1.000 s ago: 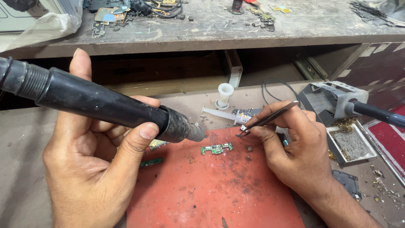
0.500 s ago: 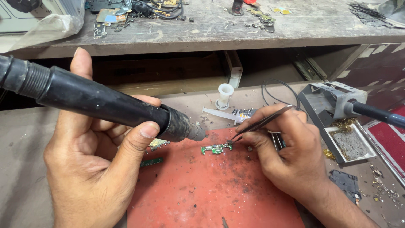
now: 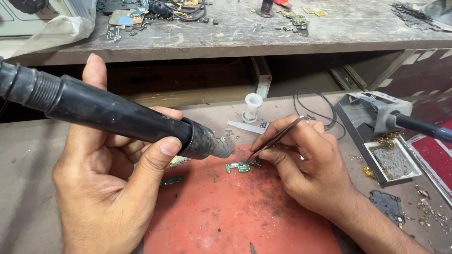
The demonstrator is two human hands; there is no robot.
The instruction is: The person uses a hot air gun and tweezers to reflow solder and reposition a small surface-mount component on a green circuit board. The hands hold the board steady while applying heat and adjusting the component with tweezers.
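Both your hands work over the red mat [image 3: 235, 216]: your left hand [image 3: 108, 188] grips a black hot-air handpiece [image 3: 108, 115], its rear end cut off at the frame's edge and its nozzle aimed toward the mat's upper edge, while your right hand [image 3: 306, 164] pinches tweezers [image 3: 275, 138] whose tips touch a small green circuit board [image 3: 242, 166] lying near that edge. Beyond the mat stands a white spool [image 3: 253, 106]; to the mat's right sits a grey soldering-iron stand [image 3: 376, 131], and the fine parts on the board are too small to tell.
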